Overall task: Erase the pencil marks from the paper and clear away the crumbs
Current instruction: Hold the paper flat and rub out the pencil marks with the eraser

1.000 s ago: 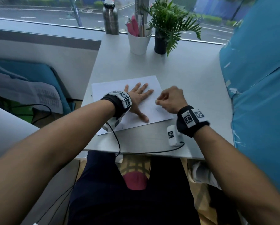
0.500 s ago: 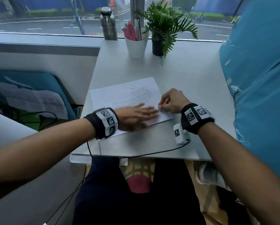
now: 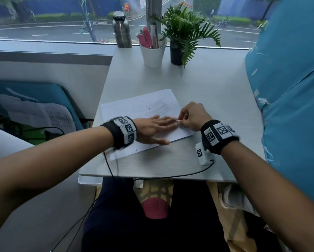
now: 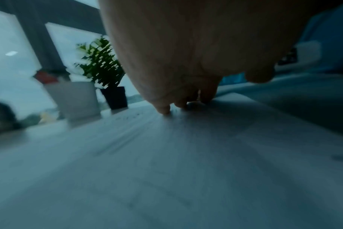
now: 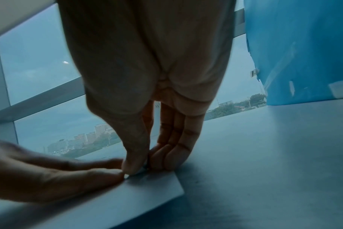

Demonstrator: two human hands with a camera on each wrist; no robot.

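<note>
A white sheet of paper (image 3: 139, 108) lies askew on the grey table (image 3: 207, 97), with faint pencil marks (image 3: 158, 107) and dark crumbs (image 3: 148, 102) on its far half. My left hand (image 3: 163, 122) lies flat on the near half with straight fingers pointing right. In the left wrist view its fingertips (image 4: 164, 110) touch the paper (image 4: 166, 155). My right hand (image 3: 181, 122) stands at the sheet's right edge. Its thumb and fingers (image 5: 145, 164) pinch a small eraser, mostly hidden, against the paper (image 5: 147, 189). The left hand's fingers (image 5: 68, 175) touch the right thumb.
At the table's far edge stand a steel bottle (image 3: 121, 31), a white cup of pens (image 3: 152, 53) and a potted plant (image 3: 181, 33). A blue cover (image 3: 289, 88) walls the right side. A black cable (image 3: 170, 176) runs along the front edge.
My left hand has swept from the paper's middle toward the near right, uncovering the marks; its fingers now point right and meet the right hand. The right hand has stayed at the paper's edge.
</note>
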